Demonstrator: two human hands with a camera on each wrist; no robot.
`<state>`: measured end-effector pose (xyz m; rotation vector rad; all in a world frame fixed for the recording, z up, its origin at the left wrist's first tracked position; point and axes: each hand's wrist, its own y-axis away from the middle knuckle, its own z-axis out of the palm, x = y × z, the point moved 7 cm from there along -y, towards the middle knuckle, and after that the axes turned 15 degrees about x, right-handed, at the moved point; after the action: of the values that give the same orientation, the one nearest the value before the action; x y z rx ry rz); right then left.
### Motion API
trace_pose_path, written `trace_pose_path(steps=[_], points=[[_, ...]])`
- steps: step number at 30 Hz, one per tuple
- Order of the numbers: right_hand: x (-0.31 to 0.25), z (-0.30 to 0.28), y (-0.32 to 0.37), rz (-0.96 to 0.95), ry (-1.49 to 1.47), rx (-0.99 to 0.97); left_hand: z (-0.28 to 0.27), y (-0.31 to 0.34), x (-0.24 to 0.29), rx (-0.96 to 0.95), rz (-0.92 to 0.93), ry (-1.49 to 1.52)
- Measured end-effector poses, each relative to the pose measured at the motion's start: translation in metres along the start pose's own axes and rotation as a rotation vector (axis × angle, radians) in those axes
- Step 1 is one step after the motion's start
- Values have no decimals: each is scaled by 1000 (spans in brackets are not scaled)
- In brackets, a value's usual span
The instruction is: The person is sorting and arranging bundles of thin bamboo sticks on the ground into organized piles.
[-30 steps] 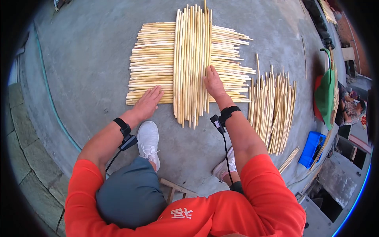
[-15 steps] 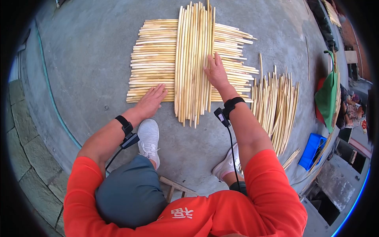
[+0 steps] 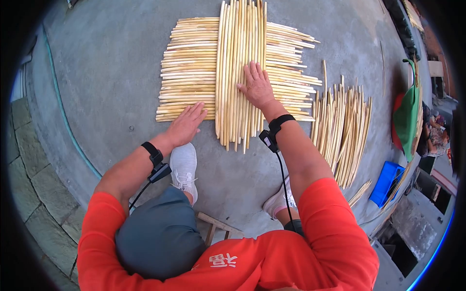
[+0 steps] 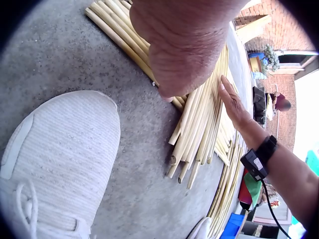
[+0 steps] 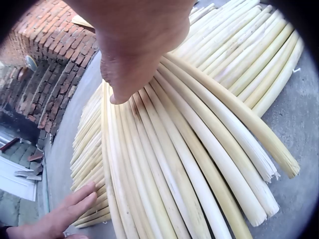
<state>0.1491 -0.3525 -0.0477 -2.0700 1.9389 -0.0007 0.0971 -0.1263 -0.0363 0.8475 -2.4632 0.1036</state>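
Pale sticks lie side by side in a crosswise layer [image 3: 188, 76], with a lengthwise band of sticks [image 3: 233, 63] across its middle. Flat on the band's right part rests the right hand [image 3: 258, 88], fingers spread and straight. The left hand [image 3: 186, 124] lies with extended fingers on the near left ends of the crosswise sticks. Under the right hand in the right wrist view, the band's ends [image 5: 199, 169] fan out. The left wrist view shows the left hand [image 4: 184, 45] close up, its fingers hidden, and the right hand [image 4: 234, 105] beyond on the band.
On the right lies another pile of sticks [image 3: 340, 131], and beyond it a blue crate [image 3: 387, 183] and a green cloth [image 3: 407, 116]. White shoes [image 3: 183, 167] stand at the near side, with a wooden stool [image 3: 218, 223] between the legs. A hose [image 3: 63, 106] runs along the left.
The right hand has moved left from the band's right edge onto its top, fingers now spread. The left hand has stayed on the crosswise sticks. The view has shifted slightly.
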Motion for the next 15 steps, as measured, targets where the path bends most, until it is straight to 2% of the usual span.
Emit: trace_pose_path(steps=[4,6,8,9,10,11,12,15], points=[[30,-30,-4,20,-96,180,-11,8,3,10,24,-8],[66,-58,-8,205,-233,122,-17,16,-4,6,-31,-34],[122,-79,-2,271,-233,77,-25,27,-6,24,-27,-43],[148,-95,4,409,-330,-48,-28,34,-9,16,-58,-54],[164,-118,20,693,-520,-170,-30,40,-13,9,-88,-63],[170,-147,33,849,-711,-161,-30,47,-18,30,-91,-52],[194,-165,45,950,-743,-190,-29,52,-19,31,-83,-48],[239,-235,83,1083,-737,-199,-26,63,-22,17,-116,-64]])
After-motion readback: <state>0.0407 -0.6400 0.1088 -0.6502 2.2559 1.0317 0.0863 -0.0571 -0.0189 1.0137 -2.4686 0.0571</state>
